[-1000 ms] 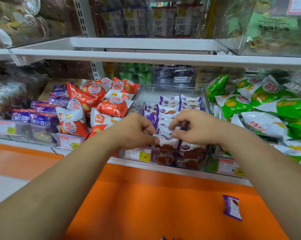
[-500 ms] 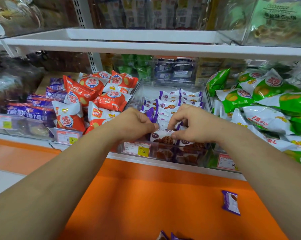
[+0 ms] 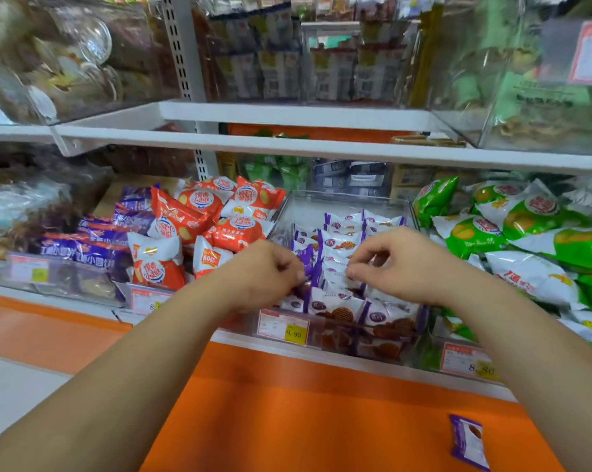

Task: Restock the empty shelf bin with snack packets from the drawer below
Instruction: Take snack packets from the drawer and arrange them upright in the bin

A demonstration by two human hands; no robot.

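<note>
A clear shelf bin (image 3: 349,199) in the middle of the lower shelf holds rows of purple-and-white snack packets (image 3: 342,240). My left hand (image 3: 267,270) reaches in from the left, its curled fingertips pinching the purple edge of a packet near the front. From the right, my right hand (image 3: 400,264) pinches the top edge of a white packet in the middle row with thumb and forefinger. The front row of packets (image 3: 338,310) stands upright behind the bin's front wall. One loose purple packet (image 3: 468,441) lies on the orange ledge (image 3: 287,403) below.
Red-orange snack bags (image 3: 199,219) fill the bin to the left, green ones (image 3: 512,226) the bin to the right. A yellow 9.90 price tag (image 3: 284,327) hangs on the bin front. A white shelf board (image 3: 321,151) runs overhead.
My hands have drawn slightly apart and moved from the front row to the packets just behind it. The front row now shows, standing upright. My view has tilted upward.
</note>
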